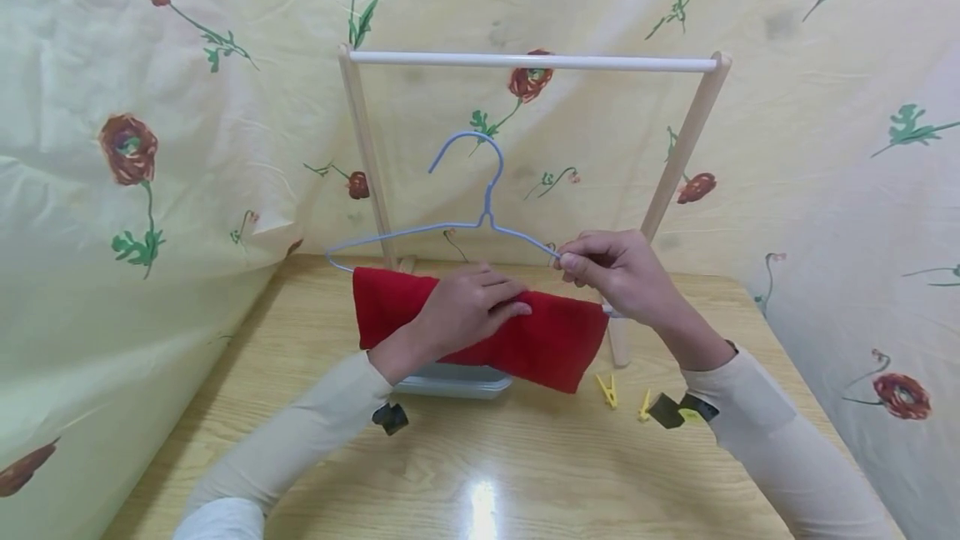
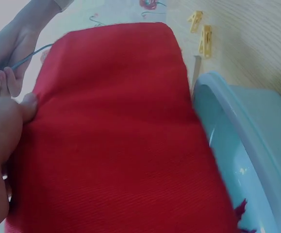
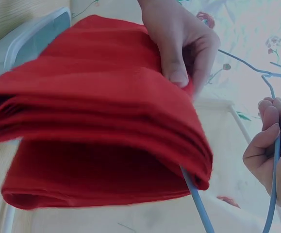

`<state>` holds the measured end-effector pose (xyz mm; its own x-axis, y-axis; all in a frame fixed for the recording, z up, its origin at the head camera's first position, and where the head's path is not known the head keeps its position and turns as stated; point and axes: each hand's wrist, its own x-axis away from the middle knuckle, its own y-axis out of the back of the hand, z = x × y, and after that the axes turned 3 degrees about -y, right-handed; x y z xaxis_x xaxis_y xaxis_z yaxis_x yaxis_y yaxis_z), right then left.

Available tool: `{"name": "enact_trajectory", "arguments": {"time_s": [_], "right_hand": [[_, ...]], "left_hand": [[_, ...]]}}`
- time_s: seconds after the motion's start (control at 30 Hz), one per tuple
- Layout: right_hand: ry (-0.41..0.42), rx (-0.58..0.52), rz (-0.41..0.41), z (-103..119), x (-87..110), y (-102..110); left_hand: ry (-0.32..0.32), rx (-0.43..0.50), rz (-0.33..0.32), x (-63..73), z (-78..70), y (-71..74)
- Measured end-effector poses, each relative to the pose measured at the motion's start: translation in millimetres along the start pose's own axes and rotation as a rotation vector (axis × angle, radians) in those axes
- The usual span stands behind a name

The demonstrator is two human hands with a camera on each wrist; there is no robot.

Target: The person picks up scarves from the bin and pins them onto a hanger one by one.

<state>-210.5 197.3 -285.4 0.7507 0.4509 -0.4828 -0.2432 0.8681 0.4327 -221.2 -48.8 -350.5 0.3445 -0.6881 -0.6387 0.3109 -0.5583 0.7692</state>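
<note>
A folded red cloth (image 1: 547,340) hangs over the lower bar of a blue wire hanger (image 1: 442,226), its layers showing in the right wrist view. My left hand (image 1: 468,307) grips the cloth's top fold, thumb on the near face and fingers behind. With my right hand (image 1: 618,273) I pinch the hanger's right shoulder between thumb and fingers. In the right wrist view the hanger wire (image 3: 197,204) runs out from inside the fold. The hanger's hook points up and is free of the rail.
Behind stands a wooden rack with a white rail (image 1: 525,62). A pale blue basin (image 1: 457,382) sits below the cloth, a dark reddish piece (image 2: 241,209) inside it. Two yellow clothespins (image 1: 608,391) lie on the wooden table (image 1: 420,473) to the right. Flowered fabric (image 1: 232,90) surrounds the table.
</note>
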Motion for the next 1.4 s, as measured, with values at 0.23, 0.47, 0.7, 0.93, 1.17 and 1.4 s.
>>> {"name": "enact_trajectory", "arguments": {"time_s": [0.23,0.47,0.7,0.93,1.17,1.4], "right_hand": [[-0.034,0.010,-0.012,-2,0.3,1],[-0.066,0.042,-0.018,-4,1.0,2],[-0.086,0.061,-0.040,-3,1.3,4],[-0.064,0.071,-0.042,-3,1.8,4],[-0.047,0.084,-0.031,-4,3.1,3],[-0.060,0.052,-0.026,-2,2.8,1]], "left_hand": [[0.145,0.091,0.294,0.1,-2.3,1.4],[0.155,0.073,0.388,6.3,2.6,14.3],[0.242,0.042,0.391,25.7,11.3,35.0],[0.094,0.130,0.203,38.6,22.7,38.7],[-0.011,0.256,-0.056,43.7,29.7,31.1],[-0.004,0.215,-0.100,34.1,25.7,21.4]]}}
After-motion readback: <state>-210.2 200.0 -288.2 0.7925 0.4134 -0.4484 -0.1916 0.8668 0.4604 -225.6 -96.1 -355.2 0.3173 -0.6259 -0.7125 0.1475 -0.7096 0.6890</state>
